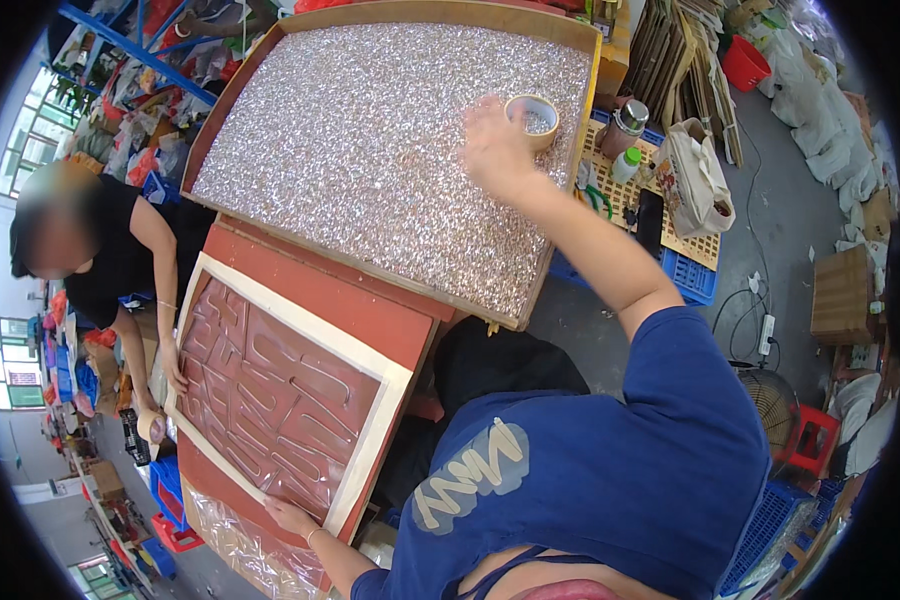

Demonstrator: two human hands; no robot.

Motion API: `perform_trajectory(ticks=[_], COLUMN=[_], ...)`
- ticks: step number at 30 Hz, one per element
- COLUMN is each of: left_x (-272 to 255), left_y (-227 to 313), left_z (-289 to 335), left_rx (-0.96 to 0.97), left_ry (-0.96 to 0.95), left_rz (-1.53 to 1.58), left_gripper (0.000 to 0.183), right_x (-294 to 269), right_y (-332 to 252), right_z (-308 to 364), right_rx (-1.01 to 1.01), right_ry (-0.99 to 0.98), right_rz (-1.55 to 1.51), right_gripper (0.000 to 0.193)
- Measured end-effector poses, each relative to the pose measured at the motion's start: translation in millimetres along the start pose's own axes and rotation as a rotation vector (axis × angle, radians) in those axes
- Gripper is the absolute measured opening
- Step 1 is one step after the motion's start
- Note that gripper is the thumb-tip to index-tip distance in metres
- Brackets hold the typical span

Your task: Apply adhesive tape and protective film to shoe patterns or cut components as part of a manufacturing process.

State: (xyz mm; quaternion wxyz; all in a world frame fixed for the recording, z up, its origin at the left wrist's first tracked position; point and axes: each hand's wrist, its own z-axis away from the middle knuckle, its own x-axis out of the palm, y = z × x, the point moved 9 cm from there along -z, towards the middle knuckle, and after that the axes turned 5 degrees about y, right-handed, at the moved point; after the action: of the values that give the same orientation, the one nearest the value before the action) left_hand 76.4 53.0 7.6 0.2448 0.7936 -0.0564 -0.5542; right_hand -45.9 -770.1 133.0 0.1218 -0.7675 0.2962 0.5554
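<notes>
A dark red panel [270, 372] with raised curved outlines lies under a clear sheet, bordered by cream tape strips [395, 385]. At its near corner my left hand [292, 518] rests on the tape border with fingers stretched out. My right arm reaches over a large shallow tray [390, 270] filled with shiny silvery-pink flakes [370, 130]. There my right hand [497, 150] is beside a roll of tape [533, 122] standing on the flakes. Motion smears those fingers, so whether they grip the roll is unclear.
Across the panel, a co-worker [100, 240] rests one hand on its far-left border and has another tape roll [151, 427] by the other. Right of the tray, a yellow crate [705, 245] bears a flask [625, 125], a bottle [625, 165] and a cloth bag [692, 180].
</notes>
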Motion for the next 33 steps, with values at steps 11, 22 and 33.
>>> perform_trajectory(ticks=[11,22,33], left_x=[-9.5,-45.6,-212.7], left_y=[-28.0,-42.8,249.5], left_z=[-11.9,2.9,48.4], left_rx=[-0.109,-0.524,0.128], left_ry=[0.033,-0.553,-0.653], left_rz=[-0.123,0.522,1.17], left_gripper=[0.053,0.032,0.043], right_x=[114.4,60.5,-191.8], right_y=[173.5,-42.5,-264.6], right_z=[-33.9,44.5,196.0], right_rx=[0.276,-0.416,-1.169], right_ry=[-0.203,-0.291,0.119], right_rz=[-0.069,-0.357,-1.265], right_gripper=[0.017,0.065,0.088])
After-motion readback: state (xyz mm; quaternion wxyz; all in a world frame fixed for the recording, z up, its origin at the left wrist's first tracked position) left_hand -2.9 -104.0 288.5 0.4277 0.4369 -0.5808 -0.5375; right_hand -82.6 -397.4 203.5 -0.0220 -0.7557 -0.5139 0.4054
